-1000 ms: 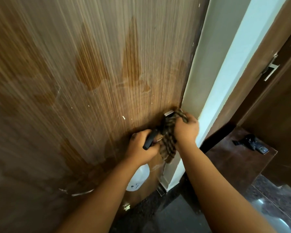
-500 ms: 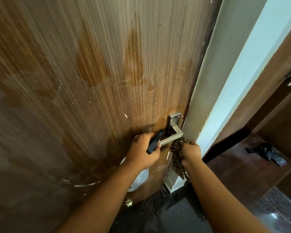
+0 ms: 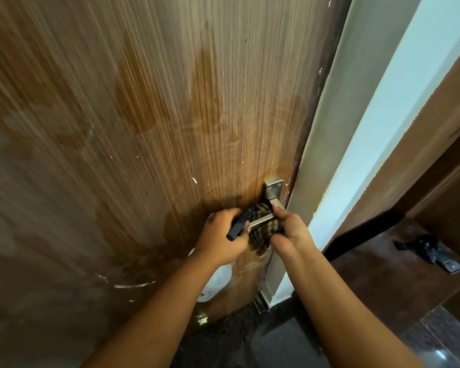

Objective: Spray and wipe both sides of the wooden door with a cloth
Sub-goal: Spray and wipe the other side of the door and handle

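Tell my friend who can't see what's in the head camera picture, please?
A person's right hand rubs a checked cloth around the metal handle of a wooden door with damp patches. The left hand holds a spray bottle's black trigger; its white body hangs below.

Wooden door [image 3: 149,123]: brown, fine vertical grain, fills the left and centre of view, its face blotched with darker wet patches and streaks, plus scattered white flecks and scratches lower down; a silver lever handle [image 3: 263,220] on a screwed plate sits near its right edge. Cloth [image 3: 263,229]: checked brown and tan, bunched up and pressed behind and under the lever against the door face, a loose end hanging down. Spray bottle [image 3: 215,282]: only its black trigger head and a part of the white body show, low against the door.
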`<state>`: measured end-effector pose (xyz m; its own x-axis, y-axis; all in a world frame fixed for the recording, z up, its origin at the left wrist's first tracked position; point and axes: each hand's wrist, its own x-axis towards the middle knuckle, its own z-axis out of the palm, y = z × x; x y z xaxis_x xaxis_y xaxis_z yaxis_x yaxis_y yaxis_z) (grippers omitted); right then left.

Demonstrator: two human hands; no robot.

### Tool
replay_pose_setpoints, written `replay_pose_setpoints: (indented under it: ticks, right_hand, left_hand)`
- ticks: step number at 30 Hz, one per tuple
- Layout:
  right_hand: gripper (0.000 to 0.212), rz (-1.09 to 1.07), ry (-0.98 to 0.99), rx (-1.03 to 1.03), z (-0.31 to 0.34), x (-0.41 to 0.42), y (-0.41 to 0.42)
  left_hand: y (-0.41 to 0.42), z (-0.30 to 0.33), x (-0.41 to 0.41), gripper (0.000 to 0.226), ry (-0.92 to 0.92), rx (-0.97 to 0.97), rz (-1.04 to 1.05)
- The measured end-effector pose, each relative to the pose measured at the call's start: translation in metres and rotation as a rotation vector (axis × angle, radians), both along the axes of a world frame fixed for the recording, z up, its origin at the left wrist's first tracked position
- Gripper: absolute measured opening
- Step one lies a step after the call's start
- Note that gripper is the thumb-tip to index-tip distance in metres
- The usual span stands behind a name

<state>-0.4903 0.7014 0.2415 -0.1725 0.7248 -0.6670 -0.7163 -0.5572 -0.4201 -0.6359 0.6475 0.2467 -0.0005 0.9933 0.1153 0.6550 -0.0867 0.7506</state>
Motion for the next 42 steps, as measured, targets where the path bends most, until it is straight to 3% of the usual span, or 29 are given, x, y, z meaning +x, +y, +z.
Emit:
replay_pose_setpoints:
  ticks: [4,9,13,16,19,21,24,28,31,35,38,42]
  right_hand:
    - [0.025,0.049,0.109,0.113,-0.013,0.007,-0.011]
    - [0.068,0.065,-0.074,0.177,-0.033,0.014,-0.014]
    - [0.075,0.029,-0.051,0.148,-0.029,0.013,-0.008]
    - [0.065,0.063,-0.071,0.163,-0.027,0.016,-0.008]
    - [0.053,0.140,-0.311,0.182,-0.028,0.018,-0.010]
    - [0.061,0.173,-0.505,0.186,-0.030,0.019,-0.013]
    - [0.080,0.127,-0.611,0.196,-0.030,0.025,-0.017]
    - [0.056,-0.046,-0.669,0.240,-0.026,0.044,-0.008]
    - [0.050,-0.054,-0.635,0.276,-0.017,0.053,0.004]
    - [0.039,0.003,-0.650,0.319,-0.017,0.055,0.008]
    - [0.024,-0.033,-0.842,0.500,-0.018,0.053,0.001]
    - [0.018,-0.069,-1.261,1.099,-0.018,0.049,-0.006]
  left_hand:
    - [-0.001,0.001,0.000,0.008,-0.053,-0.051,0.035]
    - [-0.004,0.000,0.003,0.010,-0.056,-0.037,0.069]
    - [-0.006,0.000,0.007,0.013,-0.061,-0.031,0.098]
    - [-0.008,0.000,0.009,0.013,-0.038,-0.031,0.119]
    - [-0.011,-0.002,0.013,0.007,-0.016,0.005,0.177]
    - [-0.013,-0.002,0.016,0.002,-0.006,0.012,0.203]
    - [-0.015,0.002,0.018,0.005,0.002,0.031,0.239]
    - [-0.022,0.016,0.032,0.022,0.058,-0.024,0.157]
    - [-0.022,0.017,0.049,0.018,0.144,-0.117,0.133]
    - [-0.023,0.012,0.062,0.011,0.098,-0.179,0.167]
    - [-0.024,0.009,0.062,0.010,0.108,-0.175,0.149]
    - [-0.028,0.009,0.067,0.019,0.082,-0.159,0.154]
